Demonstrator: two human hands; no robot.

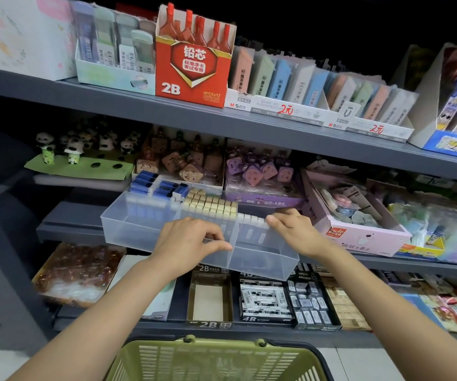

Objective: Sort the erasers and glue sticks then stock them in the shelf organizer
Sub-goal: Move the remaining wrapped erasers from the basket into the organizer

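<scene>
Here, clear shelf organizer (128, 229), blue-sleeved erasers (156, 185), cream erasers (211, 204) rowed.

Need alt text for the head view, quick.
Both hands hold a clear plastic divided organizer at the middle shelf: left hand pinches its divider, right hand grips its far rim. Blue-sleeved erasers and beige erasers fill its back.

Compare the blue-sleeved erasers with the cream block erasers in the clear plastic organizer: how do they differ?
The blue-sleeved erasers fill the back of the left compartment, while the cream block erasers fill the middle one. The blue-sleeved ones are wrapped, with white ends showing; the cream ones look bare. The blue-sleeved look larger and fewer; the cream are smaller and packed in tight rows. Both sit toward the rear of the clear plastic organizer.
</scene>
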